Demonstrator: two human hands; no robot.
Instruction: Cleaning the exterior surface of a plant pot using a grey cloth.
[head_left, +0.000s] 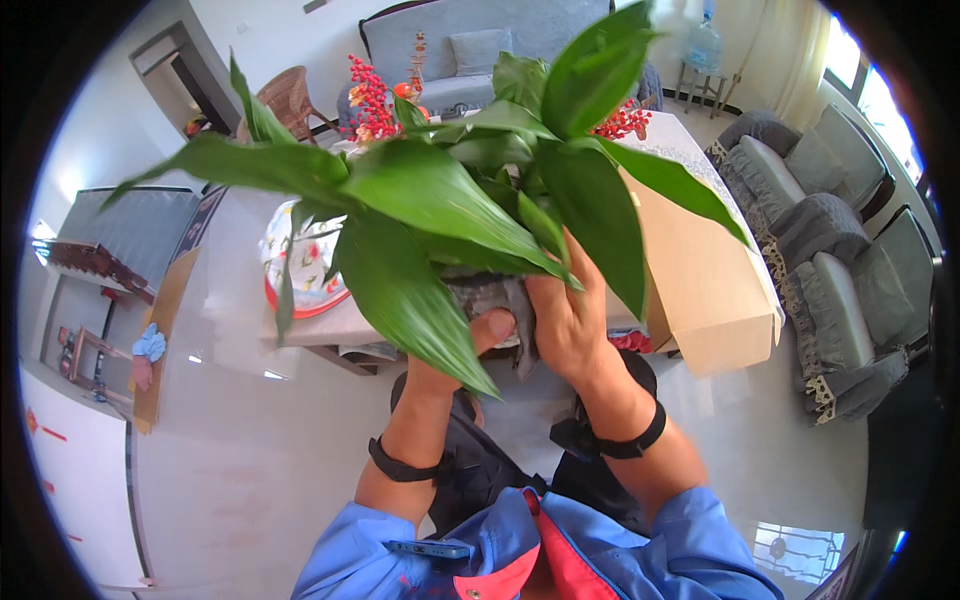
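Note:
A potted-looking plant with broad green leaves (442, 191) fills the upper middle of the view, held up before my chest. Greyish, crumpled material (484, 296) shows at its base, which the foliage partly covers. Around the left side of that base is my left hand (480, 345), thumb uppermost, its other fingers hidden by a leaf. My right hand (570, 322) wraps the right side, with fingers running up under the leaves. Whether a pot sits inside the material cannot be told.
Beyond the plant stands a table with a pale cloth (679, 139). On it are an open cardboard box (697, 270), a floral domed cover (300, 262) with a red rim and red berry sprays (371, 94). Grey armchairs (840, 292) line the right; a cardboard strip (169, 315) lies left.

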